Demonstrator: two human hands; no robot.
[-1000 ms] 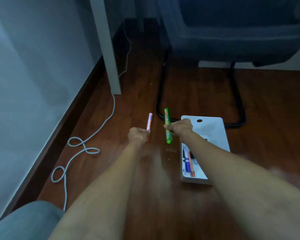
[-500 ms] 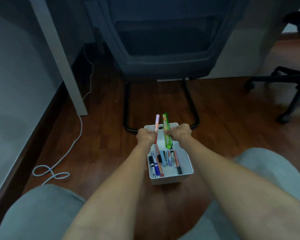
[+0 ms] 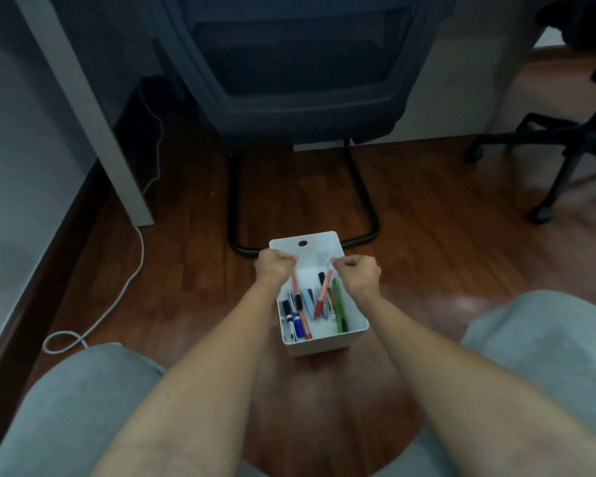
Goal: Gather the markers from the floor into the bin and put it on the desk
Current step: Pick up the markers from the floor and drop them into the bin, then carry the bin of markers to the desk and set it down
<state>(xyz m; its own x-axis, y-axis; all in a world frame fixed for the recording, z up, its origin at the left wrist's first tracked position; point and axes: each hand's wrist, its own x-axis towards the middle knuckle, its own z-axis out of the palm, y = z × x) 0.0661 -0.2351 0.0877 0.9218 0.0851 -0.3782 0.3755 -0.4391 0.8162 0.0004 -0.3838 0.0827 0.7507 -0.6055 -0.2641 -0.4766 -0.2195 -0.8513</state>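
A white bin [image 3: 319, 346] stands on the wooden floor between my knees. Inside it lie several markers: a green marker [image 3: 338, 306] along the right wall, a pink-orange marker [image 3: 322, 293] tilted across the others, and blue, black and orange ones on the left. My left hand [image 3: 274, 270] hovers over the bin's left rim with its fingers curled and nothing in them. Over the right rim, my right hand [image 3: 356, 273] is curled the same way and holds nothing. No marker shows on the floor around the bin.
Just behind the bin stands a dark chair on a black sled frame [image 3: 370, 215]. A white desk leg [image 3: 117, 149] and a white cable [image 3: 131, 270] are at the left by the wall. An office chair base [image 3: 565, 160] sits at the right. My grey-clad knees [image 3: 66, 407] flank the bin.
Both hands carried the pink and green markers over the bin and let go. The two markers now lie inside the bin. My view turned to centre on the bin.
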